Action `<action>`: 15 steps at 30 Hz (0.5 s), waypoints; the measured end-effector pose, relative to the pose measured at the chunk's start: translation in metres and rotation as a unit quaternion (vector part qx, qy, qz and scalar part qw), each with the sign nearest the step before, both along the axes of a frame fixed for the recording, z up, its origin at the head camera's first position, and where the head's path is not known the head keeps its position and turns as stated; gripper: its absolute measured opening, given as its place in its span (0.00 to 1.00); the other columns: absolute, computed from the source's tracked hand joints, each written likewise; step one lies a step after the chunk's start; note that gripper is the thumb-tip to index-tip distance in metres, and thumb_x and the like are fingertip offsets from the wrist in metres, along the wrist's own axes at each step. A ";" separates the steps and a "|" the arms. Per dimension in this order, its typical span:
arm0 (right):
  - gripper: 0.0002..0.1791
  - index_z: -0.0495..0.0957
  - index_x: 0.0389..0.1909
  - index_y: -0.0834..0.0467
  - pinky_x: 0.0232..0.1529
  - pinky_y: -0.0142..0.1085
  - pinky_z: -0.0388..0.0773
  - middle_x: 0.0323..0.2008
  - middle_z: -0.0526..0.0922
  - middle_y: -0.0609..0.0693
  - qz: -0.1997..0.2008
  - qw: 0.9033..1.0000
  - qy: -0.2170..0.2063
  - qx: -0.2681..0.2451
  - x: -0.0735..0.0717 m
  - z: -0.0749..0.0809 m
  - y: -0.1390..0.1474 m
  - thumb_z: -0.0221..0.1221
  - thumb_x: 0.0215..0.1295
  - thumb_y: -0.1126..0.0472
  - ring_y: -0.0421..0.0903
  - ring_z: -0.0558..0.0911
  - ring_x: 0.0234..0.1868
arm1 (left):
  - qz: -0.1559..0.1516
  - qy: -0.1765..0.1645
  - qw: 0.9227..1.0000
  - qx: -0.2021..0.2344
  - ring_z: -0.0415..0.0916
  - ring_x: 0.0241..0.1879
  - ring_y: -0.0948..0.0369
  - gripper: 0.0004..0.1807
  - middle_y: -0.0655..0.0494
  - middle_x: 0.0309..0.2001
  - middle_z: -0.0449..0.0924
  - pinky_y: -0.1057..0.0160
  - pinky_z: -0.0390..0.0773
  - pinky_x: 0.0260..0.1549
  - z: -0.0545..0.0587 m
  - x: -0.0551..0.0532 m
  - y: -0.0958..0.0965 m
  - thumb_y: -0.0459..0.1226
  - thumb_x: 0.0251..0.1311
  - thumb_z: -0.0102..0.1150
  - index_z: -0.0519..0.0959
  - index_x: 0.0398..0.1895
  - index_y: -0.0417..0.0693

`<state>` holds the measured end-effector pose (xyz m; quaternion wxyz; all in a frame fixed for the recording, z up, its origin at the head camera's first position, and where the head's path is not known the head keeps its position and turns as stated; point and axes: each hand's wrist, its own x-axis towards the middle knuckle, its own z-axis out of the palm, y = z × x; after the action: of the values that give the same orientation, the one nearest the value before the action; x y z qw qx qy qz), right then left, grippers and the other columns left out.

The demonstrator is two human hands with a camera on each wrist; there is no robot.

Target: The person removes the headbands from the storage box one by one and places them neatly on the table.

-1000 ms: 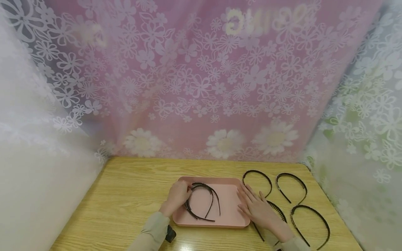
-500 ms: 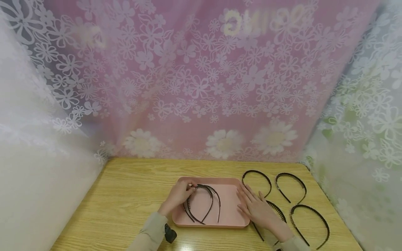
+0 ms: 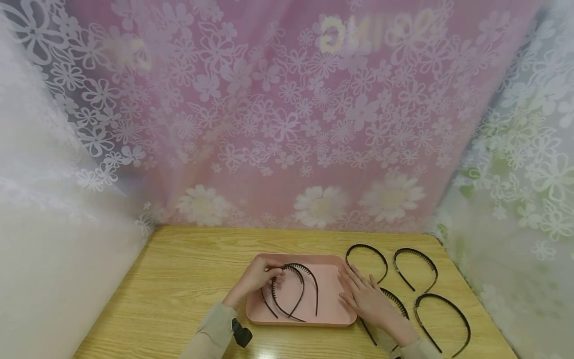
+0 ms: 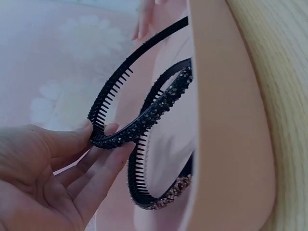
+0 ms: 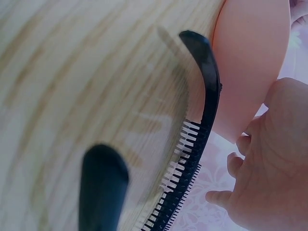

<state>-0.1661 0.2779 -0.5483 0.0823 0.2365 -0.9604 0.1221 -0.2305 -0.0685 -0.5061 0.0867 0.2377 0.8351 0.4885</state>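
Observation:
In the head view a pink tray (image 3: 323, 321) holds two black toothed headbands. My left hand (image 3: 256, 279) is over the tray's left part. In the left wrist view its thumb and fingers pinch the top of a headband with dark sparkling stones (image 4: 161, 107). Below that one in the same view is a second headband, with rose-coloured glitter (image 4: 171, 193); the tray wall hides the lower ends of both. My right hand (image 3: 372, 301) rests flat along the tray's right rim, fingers straight. Beside it, a toothed black headband (image 5: 209, 91) shows in the right wrist view.
Several more black headbands, such as one at the far right (image 3: 466, 319) and one behind it (image 3: 432, 264), lie right of the tray. The wooden table (image 3: 193, 269) ends at a pink flowered curtain (image 3: 287, 124), with pale sheets at both sides.
My left hand has drawn slightly nearer the tray's middle and changed its grip. The headbands in the tray have turned and spread apart somewhat. The right hand has stayed put.

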 end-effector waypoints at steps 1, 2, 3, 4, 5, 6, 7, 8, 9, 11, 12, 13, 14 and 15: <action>0.34 0.62 0.78 0.55 0.65 0.73 0.56 0.79 0.58 0.55 -0.001 1.000 -0.002 -0.003 0.000 0.000 0.000 0.53 0.77 0.45 0.57 0.56 0.78 | 0.003 -0.008 1.000 0.004 0.85 0.37 0.51 0.14 0.44 0.43 0.88 0.59 0.84 0.26 0.001 -0.001 0.000 0.32 0.72 0.57 0.84 0.55 0.35; 0.34 0.62 0.78 0.55 0.65 0.72 0.57 0.79 0.58 0.55 -0.003 1.000 0.000 0.000 0.000 0.000 -0.001 0.52 0.77 0.44 0.57 0.56 0.78 | 0.009 -0.019 1.000 0.008 0.85 0.37 0.51 0.14 0.44 0.43 0.88 0.58 0.85 0.27 0.001 -0.001 0.000 0.32 0.72 0.56 0.83 0.56 0.36; 0.34 0.62 0.77 0.55 0.65 0.72 0.57 0.78 0.59 0.55 -0.005 1.000 0.002 0.000 0.000 0.000 -0.001 0.52 0.77 0.44 0.58 0.57 0.78 | 0.014 -0.030 0.999 0.012 0.84 0.37 0.51 0.15 0.44 0.43 0.88 0.55 0.85 0.28 0.002 -0.002 0.000 0.33 0.73 0.56 0.83 0.57 0.37; 0.34 0.63 0.77 0.56 0.65 0.72 0.58 0.78 0.60 0.56 -0.007 1.000 0.003 0.002 0.000 0.001 -0.002 0.53 0.77 0.44 0.59 0.59 0.77 | 0.022 -0.031 0.999 0.009 0.84 0.39 0.51 0.15 0.44 0.45 0.87 0.55 0.85 0.30 0.004 -0.003 0.000 0.34 0.73 0.55 0.83 0.57 0.38; 0.34 0.63 0.77 0.56 0.65 0.72 0.58 0.77 0.60 0.57 -0.009 1.000 0.003 0.005 0.001 0.001 -0.002 0.53 0.77 0.44 0.60 0.59 0.77 | 0.025 -0.035 0.999 0.011 0.84 0.40 0.50 0.15 0.43 0.46 0.87 0.53 0.85 0.31 0.005 -0.004 -0.001 0.35 0.74 0.55 0.83 0.57 0.39; 0.34 0.63 0.77 0.56 0.66 0.71 0.58 0.77 0.60 0.57 -0.011 1.000 0.004 0.009 0.001 0.002 -0.003 0.52 0.77 0.44 0.61 0.60 0.76 | 0.032 -0.043 0.998 0.014 0.84 0.42 0.49 0.16 0.42 0.47 0.86 0.52 0.85 0.33 0.007 -0.005 -0.001 0.36 0.74 0.54 0.82 0.58 0.39; 0.34 0.62 0.77 0.57 0.65 0.72 0.58 0.77 0.60 0.57 -0.011 1.000 0.003 0.011 0.001 0.003 -0.003 0.52 0.77 0.44 0.61 0.60 0.76 | 0.039 -0.051 0.998 0.018 0.84 0.44 0.49 0.16 0.42 0.49 0.86 0.51 0.85 0.35 0.008 -0.005 -0.002 0.36 0.74 0.54 0.82 0.59 0.39; 0.34 0.62 0.77 0.57 0.65 0.72 0.58 0.77 0.61 0.58 -0.012 1.000 0.000 0.008 0.001 0.005 -0.004 0.53 0.77 0.45 0.61 0.60 0.76 | 0.045 -0.060 0.997 0.023 0.83 0.46 0.48 0.17 0.42 0.51 0.85 0.51 0.85 0.36 0.010 -0.006 -0.002 0.37 0.75 0.54 0.81 0.60 0.40; 0.35 0.62 0.77 0.58 0.65 0.72 0.57 0.77 0.61 0.58 -0.011 1.000 -0.003 0.004 0.002 0.007 -0.005 0.53 0.77 0.45 0.61 0.60 0.76 | 0.047 -0.065 0.996 0.029 0.83 0.47 0.47 0.18 0.40 0.52 0.84 0.51 0.85 0.38 0.011 -0.007 -0.003 0.38 0.75 0.54 0.81 0.61 0.39; 0.35 0.62 0.77 0.58 0.66 0.72 0.56 0.77 0.61 0.59 -0.012 1.000 -0.012 -0.002 0.004 0.011 -0.007 0.54 0.76 0.46 0.62 0.59 0.76 | 0.050 -0.092 0.993 0.051 0.84 0.47 0.45 0.19 0.38 0.53 0.83 0.50 0.86 0.39 0.014 -0.008 -0.005 0.37 0.76 0.53 0.79 0.63 0.37; 0.35 0.62 0.77 0.59 0.65 0.73 0.56 0.77 0.61 0.59 -0.012 1.000 -0.013 -0.005 0.004 0.013 -0.008 0.55 0.76 0.47 0.62 0.60 0.76 | 0.053 -0.106 0.991 0.061 0.84 0.48 0.45 0.19 0.37 0.54 0.82 0.51 0.86 0.41 0.015 -0.008 -0.006 0.37 0.76 0.52 0.78 0.63 0.36; 0.35 0.62 0.77 0.59 0.65 0.73 0.56 0.76 0.61 0.59 -0.011 1.000 -0.016 -0.004 0.005 0.015 -0.008 0.55 0.76 0.47 0.62 0.59 0.76 | 0.053 -0.116 0.989 0.072 0.84 0.48 0.44 0.20 0.35 0.54 0.82 0.52 0.86 0.42 0.016 -0.008 -0.007 0.37 0.76 0.51 0.77 0.64 0.35; 0.35 0.63 0.76 0.59 0.65 0.73 0.56 0.76 0.61 0.60 -0.011 1.000 -0.017 -0.006 0.006 0.017 -0.009 0.55 0.76 0.48 0.63 0.60 0.76 | 0.052 -0.124 0.987 0.082 0.84 0.49 0.43 0.20 0.34 0.53 0.82 0.51 0.85 0.44 0.017 -0.009 -0.008 0.36 0.77 0.50 0.76 0.64 0.34; 0.35 0.63 0.76 0.60 0.65 0.73 0.56 0.76 0.61 0.60 -0.011 1.000 -0.019 -0.004 0.006 0.017 -0.010 0.55 0.76 0.48 0.63 0.60 0.76 | 0.051 -0.131 0.986 0.092 0.84 0.49 0.41 0.20 0.33 0.53 0.82 0.51 0.85 0.44 0.018 -0.009 -0.009 0.36 0.77 0.50 0.76 0.64 0.33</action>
<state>-0.1600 0.2679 -0.5309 0.0667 0.2231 -0.9638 0.1296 -0.2393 -0.0773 -0.4877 0.1478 0.1361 0.7789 0.5941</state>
